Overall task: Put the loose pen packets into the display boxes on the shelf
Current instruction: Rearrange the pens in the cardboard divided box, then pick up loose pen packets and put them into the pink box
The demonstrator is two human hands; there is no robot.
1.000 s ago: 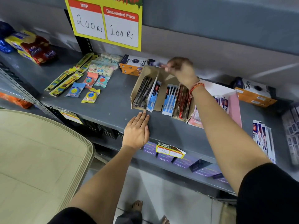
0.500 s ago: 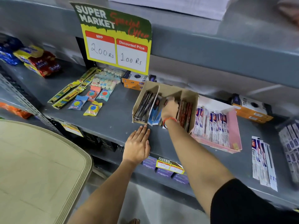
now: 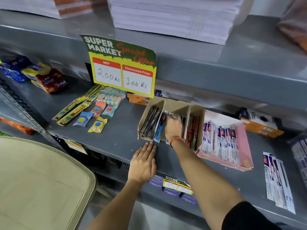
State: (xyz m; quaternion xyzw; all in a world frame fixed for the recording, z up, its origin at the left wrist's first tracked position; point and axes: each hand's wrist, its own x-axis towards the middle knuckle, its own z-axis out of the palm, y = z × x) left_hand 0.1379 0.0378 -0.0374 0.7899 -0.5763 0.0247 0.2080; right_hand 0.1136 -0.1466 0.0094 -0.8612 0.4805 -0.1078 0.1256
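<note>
A brown cardboard display box [image 3: 196, 112] with three compartments stands on the grey shelf [image 3: 119, 138]. Dark pen packets [image 3: 149, 125] fill its left slot, blue packets [image 3: 159, 131] the middle, red ones [image 3: 193, 130] the right. My right hand [image 3: 173, 127] reaches into the middle slot, fingers curled among the blue packets; the grip is blurred. My left hand [image 3: 143, 163] lies flat on the shelf just in front of the box. To the right, a pink display box [image 3: 244, 143] holds white-and-blue pen packets [image 3: 221, 141]. Loose pen packets [image 3: 277, 181] lie at the far right.
A price sign [image 3: 123, 67] hangs above the shelf. Erasers, sharpeners and ruler packs [image 3: 93, 112] lie to the left, snack packs [image 3: 44, 78] farther left. Orange boxes [image 3: 260, 125] stand behind the pink box. A beige table [image 3: 41, 185] is at lower left. Paper stacks [image 3: 174, 17] sit above.
My right hand dropped from the box's back edge into the middle compartment among the blue packets. The view tilted upward, revealing the upper shelf. My left hand stayed flat.
</note>
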